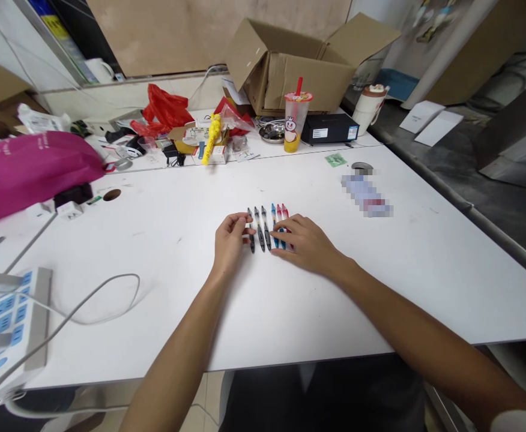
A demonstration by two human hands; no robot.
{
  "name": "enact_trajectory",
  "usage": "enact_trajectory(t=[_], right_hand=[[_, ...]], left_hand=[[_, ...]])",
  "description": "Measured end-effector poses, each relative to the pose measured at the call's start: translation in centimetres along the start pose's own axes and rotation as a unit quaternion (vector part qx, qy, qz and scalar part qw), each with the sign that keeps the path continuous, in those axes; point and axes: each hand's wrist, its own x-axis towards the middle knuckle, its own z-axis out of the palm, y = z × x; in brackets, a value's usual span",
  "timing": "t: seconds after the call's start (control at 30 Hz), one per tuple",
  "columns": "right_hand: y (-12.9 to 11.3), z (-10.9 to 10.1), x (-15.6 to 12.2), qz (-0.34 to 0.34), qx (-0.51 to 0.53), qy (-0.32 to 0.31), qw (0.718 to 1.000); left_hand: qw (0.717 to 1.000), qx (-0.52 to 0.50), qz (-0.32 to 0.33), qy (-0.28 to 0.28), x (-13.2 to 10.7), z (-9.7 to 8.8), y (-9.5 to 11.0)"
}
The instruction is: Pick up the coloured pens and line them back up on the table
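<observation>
Several pens lie side by side on the white table (290, 312): black pens (260, 227) on the left, a blue pen (273, 215) in the middle, red pens (281, 212) on the right. My left hand (229, 240) rests at the left of the row, its fingertips pinching the outermost black pen. My right hand (305, 243) lies flat over the lower ends of the blue and red pens, fingers stretched out and touching them.
A power strip (8, 318) with a white cable (105, 300) sits front left. A pink bag (29, 168), red plastic bag (166, 111), yellow toy (212, 138), drink cup (294, 120), black box (330, 128) and open cardboard box (299, 66) crowd the back. A blurred item (366, 195) lies right.
</observation>
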Motion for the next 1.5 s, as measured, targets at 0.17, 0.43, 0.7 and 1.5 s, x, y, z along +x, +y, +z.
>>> enact_trajectory(t=[0.17, 0.43, 0.7, 1.5], right_hand=[[-1.1, 0.6, 0.4, 0.003, -0.021, -0.013, 1.000], [-1.5, 0.5, 0.8, 0.004, -0.046, 0.017, 0.999], [-1.8, 0.3, 0.7, 0.207, 0.220, 0.123, 0.945], [-2.5, -1.2, 0.8, 0.250, 0.462, -0.060, 0.849]], left_hand=[[1.000, 0.000, -0.004, -0.001, 0.0, 0.0, 0.0], [1.000, 0.004, -0.001, -0.003, 0.0, 0.0, 0.0], [1.000, 0.011, -0.009, -0.007, 0.1, 0.1, -0.2], [0.990, -0.096, -0.002, -0.101, -0.6, 0.9, 0.2]])
